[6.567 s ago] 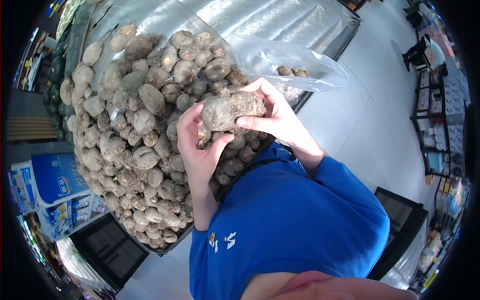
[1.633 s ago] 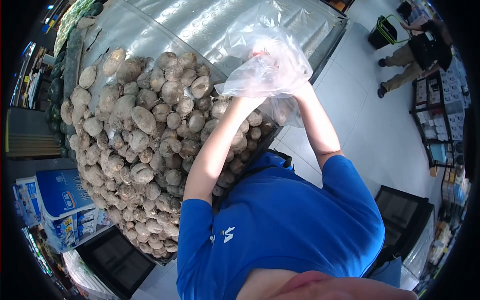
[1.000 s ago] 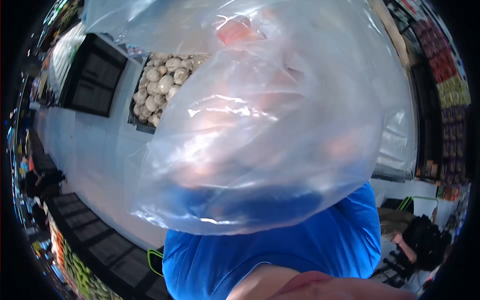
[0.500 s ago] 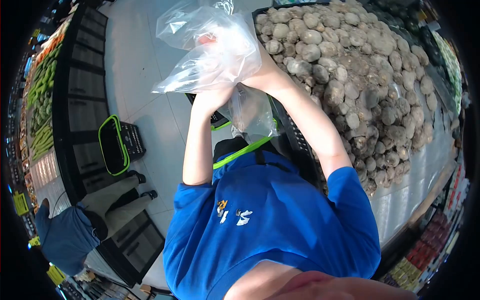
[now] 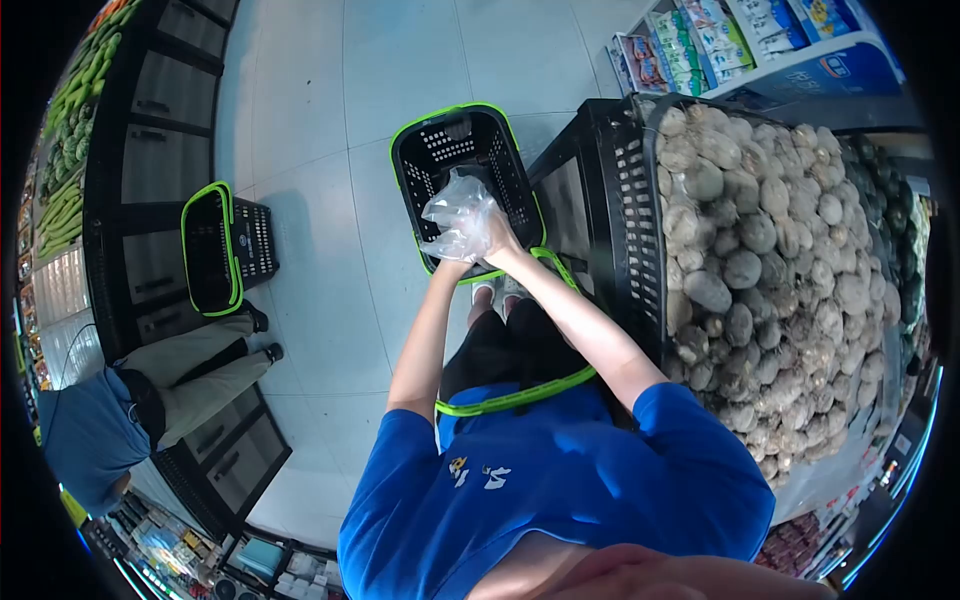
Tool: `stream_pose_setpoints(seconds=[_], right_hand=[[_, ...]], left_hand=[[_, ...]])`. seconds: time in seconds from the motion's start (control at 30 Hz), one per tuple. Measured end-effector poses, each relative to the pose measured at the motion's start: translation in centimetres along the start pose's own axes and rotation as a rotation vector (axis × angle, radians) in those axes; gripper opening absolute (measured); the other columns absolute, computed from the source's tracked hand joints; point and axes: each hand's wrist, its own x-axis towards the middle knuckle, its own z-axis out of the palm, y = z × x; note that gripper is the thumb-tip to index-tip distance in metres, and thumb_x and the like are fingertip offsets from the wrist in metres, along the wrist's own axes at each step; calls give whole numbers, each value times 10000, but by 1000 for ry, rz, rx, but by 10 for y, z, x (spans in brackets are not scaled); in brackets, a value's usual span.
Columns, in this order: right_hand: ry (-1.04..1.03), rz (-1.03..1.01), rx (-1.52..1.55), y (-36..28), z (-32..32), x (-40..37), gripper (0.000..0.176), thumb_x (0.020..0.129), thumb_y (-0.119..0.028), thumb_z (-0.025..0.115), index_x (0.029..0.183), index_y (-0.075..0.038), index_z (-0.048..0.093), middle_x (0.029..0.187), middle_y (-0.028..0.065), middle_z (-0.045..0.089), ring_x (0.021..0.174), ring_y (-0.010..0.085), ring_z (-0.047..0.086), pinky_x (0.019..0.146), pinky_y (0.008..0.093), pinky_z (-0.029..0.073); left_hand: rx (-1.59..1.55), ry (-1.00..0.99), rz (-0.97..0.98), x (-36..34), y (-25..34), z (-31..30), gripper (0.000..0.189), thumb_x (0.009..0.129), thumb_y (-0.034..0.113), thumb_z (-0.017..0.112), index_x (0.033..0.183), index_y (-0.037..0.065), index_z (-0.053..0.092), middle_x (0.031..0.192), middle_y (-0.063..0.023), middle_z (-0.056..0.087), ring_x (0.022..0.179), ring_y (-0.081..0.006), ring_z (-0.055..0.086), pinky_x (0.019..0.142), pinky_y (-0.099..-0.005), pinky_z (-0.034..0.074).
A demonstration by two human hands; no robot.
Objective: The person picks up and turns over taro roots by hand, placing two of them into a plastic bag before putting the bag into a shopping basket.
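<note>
A clear plastic bag [image 5: 458, 212] is bunched between both of my hands, over a black shopping basket [image 5: 408, 150] with a green rim. My right hand [image 5: 502, 243] grips the bag's right side. My left hand [image 5: 456, 268] is at its lower edge, fingers mostly hidden by the plastic. The basket stands on the floor just in front of my feet. What the bag holds, if anything, cannot be made out. A long green handle [image 5: 515, 398] curves across my legs.
A large heap of round, brownish root vegetables [image 5: 760, 240] fills a black crate stand [image 5: 635, 190] on my right. Another green-rimmed basket [image 5: 255, 245] stands to the left, near a bending person [image 5: 95, 425]. Vegetable shelves line the left; a packet display [image 5: 720, 45] is ahead right.
Both hands have come down with the bag, from high in front of me to over the basket. The view has shifted, bringing the whole basket and the packet display into sight.
</note>
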Motion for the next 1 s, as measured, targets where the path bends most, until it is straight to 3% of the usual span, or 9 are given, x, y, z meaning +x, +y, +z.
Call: stream_pose_setpoints(seconds=[0.03, 0.1, 0.13, 0.23, 0.3, 0.5, 0.53, 0.7, 1.0], right_hand=[[-8, 13, 8, 28, 2, 11, 217, 742, -187, 562, 860, -5, 574, 827, 158, 568, 773, 305, 529, 694, 369, 430], [126, -54, -769, 104, 15, 20, 290, 735, -231, 577, 905, 2, 549, 899, 173, 545, 798, 345, 536, 726, 396, 440], [160, 144, -588, 108, 18, 20, 279, 747, -273, 552, 852, -15, 562, 910, 176, 485, 902, 339, 459, 762, 428, 389], [109, 118, -606, 200, 30, 23, 197, 744, -167, 494, 828, -4, 565, 893, 187, 538, 848, 362, 521, 747, 446, 409], [85, 209, -531, 238, 32, 25, 165, 733, -95, 467, 809, 7, 572, 887, 189, 560, 811, 372, 556, 737, 459, 421], [-122, 536, -712, 339, 42, 21, 215, 744, -190, 512, 879, -42, 591, 939, 168, 581, 854, 353, 567, 720, 436, 459], [-146, 589, -668, 350, 42, 21, 205, 749, -176, 507, 875, -40, 596, 948, 172, 580, 851, 353, 568, 723, 432, 460], [-131, 658, -655, 395, 42, 27, 153, 746, -129, 516, 854, -63, 601, 928, 128, 594, 863, 319, 574, 725, 427, 457], [-248, 651, -956, 424, 34, 40, 180, 743, -147, 520, 893, -110, 611, 869, 86, 617, 865, 274, 578, 726, 441, 439]], left_hand=[[-10, 35, 12, 7, -34, 20, 482, 818, 196, 495, 1256, 46, 361, 1282, -172, 362, 1217, -287, 297, 1023, -395, 218], [-38, 81, 18, 13, -104, 66, 476, 819, 203, 499, 1251, 52, 371, 1277, -164, 370, 1208, -285, 311, 1020, -392, 224], [-258, 35, -84, 11, -124, 81, 461, 810, 215, 517, 1230, 66, 398, 1245, -147, 414, 1185, -290, 339, 1014, -388, 236], [-94, -145, -241, 16, -140, 100, 414, 803, 204, 525, 1186, 73, 439, 1197, -133, 467, 1140, -287, 397, 985, -391, 282], [98, -98, -206, 21, -147, 114, 377, 796, 224, 534, 1135, 70, 476, 1145, -123, 511, 1078, -276, 459, 931, -376, 348], [-287, 183, -781, 18, -190, 180, 222, 804, 129, 493, 1004, 45, 540, 999, -142, 567, 934, -248, 532, 812, -360, 420], [-494, 271, -757, 17, -205, 191, 204, 807, 135, 487, 967, 25, 552, 993, -157, 573, 905, -238, 546, 786, -350, 427], [-201, 65, -642, 19, -260, 217, 230, 774, 165, 502, 935, 11, 560, 967, -193, 582, 917, -328, 555, 757, -390, 438], [-77, -180, -812, 37, -259, 211, 254, 774, 184, 495, 970, 32, 550, 981, -211, 563, 923, -375, 528, 810, -437, 416]])
